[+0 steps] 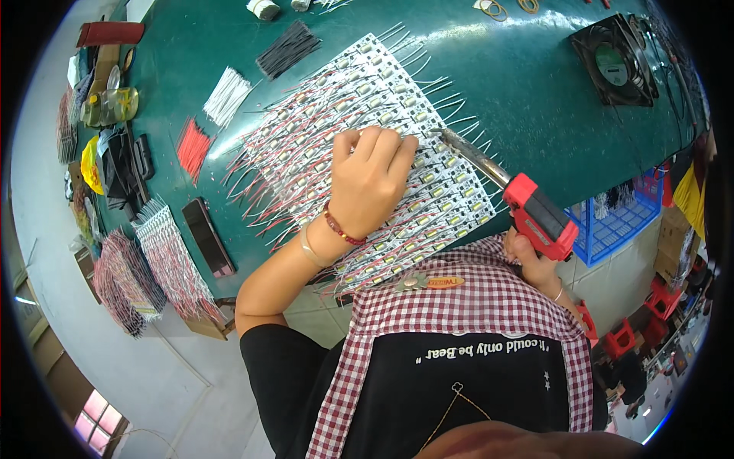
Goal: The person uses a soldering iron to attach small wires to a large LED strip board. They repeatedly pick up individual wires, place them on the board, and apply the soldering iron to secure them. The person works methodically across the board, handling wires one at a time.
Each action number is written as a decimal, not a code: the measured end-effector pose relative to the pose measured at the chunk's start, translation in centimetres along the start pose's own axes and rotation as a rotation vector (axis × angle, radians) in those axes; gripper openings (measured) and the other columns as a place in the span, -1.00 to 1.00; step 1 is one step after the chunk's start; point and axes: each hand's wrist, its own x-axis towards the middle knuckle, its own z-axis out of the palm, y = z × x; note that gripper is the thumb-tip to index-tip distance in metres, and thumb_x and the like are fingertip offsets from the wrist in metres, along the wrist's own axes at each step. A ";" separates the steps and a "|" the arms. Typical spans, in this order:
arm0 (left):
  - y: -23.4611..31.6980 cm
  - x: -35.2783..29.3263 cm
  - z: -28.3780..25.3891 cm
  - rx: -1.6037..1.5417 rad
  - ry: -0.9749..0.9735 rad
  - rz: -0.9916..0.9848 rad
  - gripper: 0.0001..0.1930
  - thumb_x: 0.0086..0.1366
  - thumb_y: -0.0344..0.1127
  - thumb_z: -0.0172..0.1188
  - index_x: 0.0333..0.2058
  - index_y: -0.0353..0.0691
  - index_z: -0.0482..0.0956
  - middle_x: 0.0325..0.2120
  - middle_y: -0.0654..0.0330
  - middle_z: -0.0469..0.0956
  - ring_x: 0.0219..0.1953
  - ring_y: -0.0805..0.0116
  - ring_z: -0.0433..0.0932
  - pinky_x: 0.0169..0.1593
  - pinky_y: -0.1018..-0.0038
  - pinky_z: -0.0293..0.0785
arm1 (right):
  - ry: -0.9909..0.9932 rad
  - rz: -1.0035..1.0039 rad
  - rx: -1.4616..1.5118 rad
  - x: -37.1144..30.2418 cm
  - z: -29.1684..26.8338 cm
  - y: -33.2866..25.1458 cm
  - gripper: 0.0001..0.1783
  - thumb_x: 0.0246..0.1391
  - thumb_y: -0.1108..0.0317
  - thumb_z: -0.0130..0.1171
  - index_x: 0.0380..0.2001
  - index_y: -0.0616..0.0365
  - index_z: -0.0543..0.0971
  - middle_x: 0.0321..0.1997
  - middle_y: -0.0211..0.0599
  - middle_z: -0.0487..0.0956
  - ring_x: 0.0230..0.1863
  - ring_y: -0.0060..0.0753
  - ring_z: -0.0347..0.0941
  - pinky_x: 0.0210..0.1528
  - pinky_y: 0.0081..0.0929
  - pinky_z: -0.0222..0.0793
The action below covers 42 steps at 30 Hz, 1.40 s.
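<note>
A white panel of small circuit boards (459, 200), with rows of red and white wires soldered along it, lies aslant on the green table (527, 84). My left hand (372, 180) rests over its middle, fingers curled down and closed; whatever the fingertips pinch is hidden beneath them. In my right hand (533, 264), at the panel's right side, is a red and black soldering gun (541, 218). Its metal barrel points up and left, and the tip is over the panel just right of my left fingers.
Bundles of red wires (193, 149), white wires (227, 96) and black wires (288, 49) lie left of the panel. A phone (208, 236) and another wired panel (174, 260) are at the left edge. A black fan (613, 61) stands far right; a blue crate (619, 226) sits below.
</note>
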 end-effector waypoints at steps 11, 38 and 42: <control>1.3 -1.6 0.8 -0.266 -0.047 -0.076 -0.71 -0.05 -0.62 0.15 -0.27 -0.28 0.59 -0.50 0.18 0.34 -0.44 0.24 0.35 -0.34 0.37 0.28 | 0.002 0.010 0.071 -1.6 -1.0 1.6 -0.86 0.16 0.36 0.13 -0.34 0.24 0.51 -0.47 -0.44 0.48 -0.45 -0.58 0.38 -0.39 -0.55 0.32; 1.7 -1.4 1.2 -0.219 -0.070 -0.075 -0.73 -0.04 -0.62 0.15 -0.29 -0.30 0.57 -0.53 0.17 0.29 -0.48 0.24 0.34 -0.36 0.37 0.29 | -0.081 0.035 -0.109 -1.6 -1.5 2.5 -0.84 0.15 0.36 0.16 -0.25 0.21 0.52 -0.35 -0.40 0.52 -0.33 -0.52 0.43 -0.28 -0.48 0.37; 1.7 -1.1 0.9 -0.226 -0.102 -0.077 -0.74 -0.03 -0.63 0.13 -0.30 -0.31 0.57 -0.53 0.16 0.29 -0.47 0.23 0.33 -0.36 0.37 0.29 | 0.003 0.039 -0.008 -2.0 -1.0 2.2 -0.84 0.15 0.37 0.15 -0.26 0.22 0.51 -0.36 -0.41 0.51 -0.34 -0.54 0.41 -0.28 -0.48 0.36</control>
